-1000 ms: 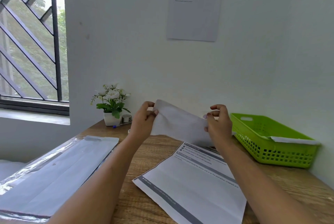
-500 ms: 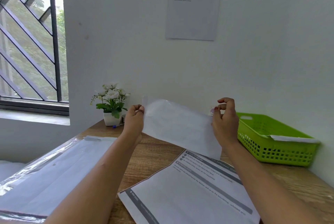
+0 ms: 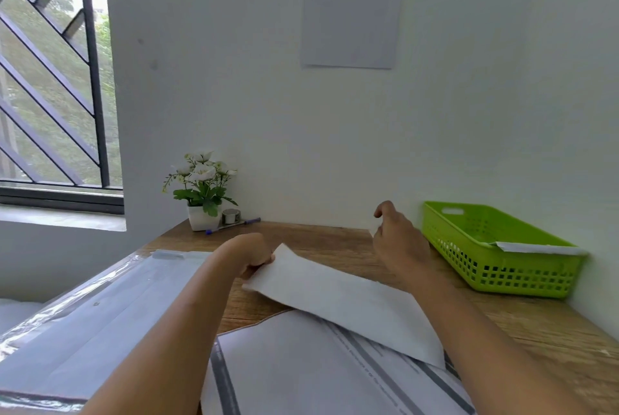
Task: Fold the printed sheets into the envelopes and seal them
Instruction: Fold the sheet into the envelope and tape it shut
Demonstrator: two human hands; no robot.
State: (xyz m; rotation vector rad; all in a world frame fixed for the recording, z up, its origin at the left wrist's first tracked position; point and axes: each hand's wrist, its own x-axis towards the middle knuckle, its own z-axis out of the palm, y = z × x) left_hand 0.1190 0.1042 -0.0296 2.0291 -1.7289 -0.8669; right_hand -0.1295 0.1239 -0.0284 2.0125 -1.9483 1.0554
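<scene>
Envelope (image 3: 536,248) in green basket (image 3: 495,275) (against rim)

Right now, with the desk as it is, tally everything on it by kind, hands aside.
envelopes: 2, the held envelope and the basket envelope
printed sheet: 1
green basket: 1
wrapped pack: 1
flower pot: 1
tape roll: 1
pen: 1
total: 8

The wall notice (image 3: 350,12) up left of the green basket (image 3: 502,275) reads "TASK DESCRIPTION"; the printed sheet's (image 3: 301,364) lines are too blurred.
</scene>
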